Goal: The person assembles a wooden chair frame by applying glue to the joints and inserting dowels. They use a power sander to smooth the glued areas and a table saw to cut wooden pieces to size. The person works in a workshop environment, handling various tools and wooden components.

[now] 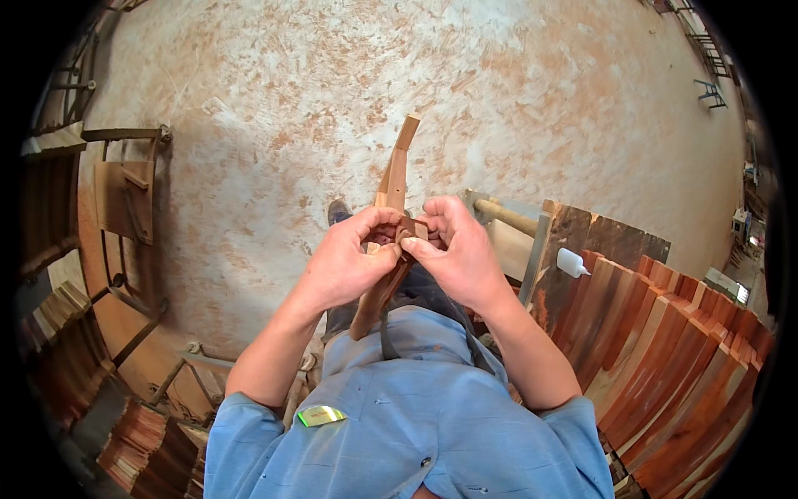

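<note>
Both your hands are up in front of your belly, nearly together, fingers curled in, thumbs almost meeting on the work. Left hand [351,259]: clamped on the bent wooden bar [397,176], thumb on the near side. Right hand [459,252]: pinching the small brown wood block [414,226] at the bar, between your two hands. Can't tell if block and bar are joined; fingers cover the contact.

Bar runs through your grip: lower end back toward your blue shirt [391,382], upper end out past your fingertips, bending slightly right. Small hole in its face just beyond your hands. A paler wood face shows along its left side.

Near you: green-yellow badge [322,416] on the shirt, below your left hand; dark strap [388,337] under the bar. Dark shoe [337,212] just beyond your left hand.

Right of your right hand: metal frame [539,258] with a wooden cylinder [509,218], then a white squeeze bottle [572,263] lying by a stack of reddish boards [657,349].

Well left of your left hand: metal rack [125,133] with a wooden panel [125,204]. Beyond both hands: blotchy floor [249,108]; far right, a small blue stand [711,94].
</note>
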A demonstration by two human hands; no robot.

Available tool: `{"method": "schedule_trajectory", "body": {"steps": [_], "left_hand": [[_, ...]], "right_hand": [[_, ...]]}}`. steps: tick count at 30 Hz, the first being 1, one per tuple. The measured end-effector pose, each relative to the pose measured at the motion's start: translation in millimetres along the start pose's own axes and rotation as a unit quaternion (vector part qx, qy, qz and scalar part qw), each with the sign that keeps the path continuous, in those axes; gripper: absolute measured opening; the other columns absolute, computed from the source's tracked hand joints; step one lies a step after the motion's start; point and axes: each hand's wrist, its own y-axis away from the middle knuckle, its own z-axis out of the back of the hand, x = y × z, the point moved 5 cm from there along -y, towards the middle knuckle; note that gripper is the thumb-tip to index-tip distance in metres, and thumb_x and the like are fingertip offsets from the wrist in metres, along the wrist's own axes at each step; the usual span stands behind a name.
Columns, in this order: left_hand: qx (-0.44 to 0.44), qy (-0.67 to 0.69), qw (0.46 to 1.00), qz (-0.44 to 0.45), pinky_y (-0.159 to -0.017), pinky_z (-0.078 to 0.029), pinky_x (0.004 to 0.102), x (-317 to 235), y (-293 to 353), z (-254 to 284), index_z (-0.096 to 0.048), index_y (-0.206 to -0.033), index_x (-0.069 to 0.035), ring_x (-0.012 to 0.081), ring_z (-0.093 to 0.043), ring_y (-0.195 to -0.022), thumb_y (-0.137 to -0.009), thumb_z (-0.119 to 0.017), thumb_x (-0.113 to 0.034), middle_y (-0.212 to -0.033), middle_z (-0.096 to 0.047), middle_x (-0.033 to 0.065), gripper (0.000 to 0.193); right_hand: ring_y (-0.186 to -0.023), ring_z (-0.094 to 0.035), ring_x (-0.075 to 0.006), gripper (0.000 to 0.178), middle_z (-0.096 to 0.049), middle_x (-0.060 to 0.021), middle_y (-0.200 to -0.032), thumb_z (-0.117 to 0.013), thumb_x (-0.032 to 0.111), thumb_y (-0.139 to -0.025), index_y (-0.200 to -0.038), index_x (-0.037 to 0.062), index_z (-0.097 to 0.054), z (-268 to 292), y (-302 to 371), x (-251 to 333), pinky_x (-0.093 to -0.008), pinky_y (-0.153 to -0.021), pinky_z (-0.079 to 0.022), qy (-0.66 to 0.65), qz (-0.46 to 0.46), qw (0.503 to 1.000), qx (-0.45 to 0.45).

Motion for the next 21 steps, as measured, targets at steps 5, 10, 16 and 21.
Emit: {"method": "schedule_trajectory", "body": {"steps": [5,10,16,21], "left_hand": [[0.025,-0.041,0.999,0.009,-0.09,-0.048,0.0295,-6,-3,-1,-0.057,-0.116,0.001,0.0123,-0.058,-0.1,-0.082,-0.058,-0.001,-0.105,-0.063,0.0042,0.034],[-0.006,-0.017,1.0,-0.007,-0.088,-0.05,0.0304,-2,-6,-2,-0.06,-0.112,0.003,0.0151,-0.062,-0.094,-0.08,-0.062,-0.005,-0.102,-0.067,0.0085,0.033],[-0.015,-0.037,0.999,-0.01,-0.087,-0.049,0.0298,-7,-7,7,-0.058,-0.113,0.002,0.0136,-0.059,-0.094,-0.084,-0.06,-0.002,-0.101,-0.065,0.0064,0.029],[-0.055,-0.005,0.998,-0.02,-0.087,-0.049,0.0295,4,-14,27,-0.054,-0.122,0.001,0.0128,-0.057,-0.093,-0.085,-0.059,0.001,-0.1,-0.062,0.0058,0.038]], "right_hand": [[-0.096,-0.061,-0.017,0.054,-0.06,-0.0156,-0.105,-0.073,0.013,-0.083,-0.124,-0.0061,-0.043,6,-11,-19,-0.0298,-0.08,-0.052,-0.044,-0.072,0.994,0.063],[-0.103,-0.058,-0.0191,0.066,-0.051,-0.0182,-0.122,-0.071,0.019,-0.086,-0.135,-0.0059,-0.034,8,-10,-11,-0.0333,-0.087,-0.05,-0.206,-0.135,0.965,0.09],[-0.123,-0.047,-0.0248,0.07,-0.035,-0.0143,-0.143,-0.065,0.02,-0.09,-0.145,0.0032,-0.025,6,3,-68,-0.0411,-0.103,-0.042,-0.428,-0.086,0.899,0.027],[-0.123,-0.051,-0.0242,0.082,-0.047,-0.0135,-0.134,-0.067,0.004,-0.084,-0.151,0.0013,-0.018,-48,-1,-94,-0.0391,-0.105,-0.042,-0.293,-0.042,0.938,0.18]]}}
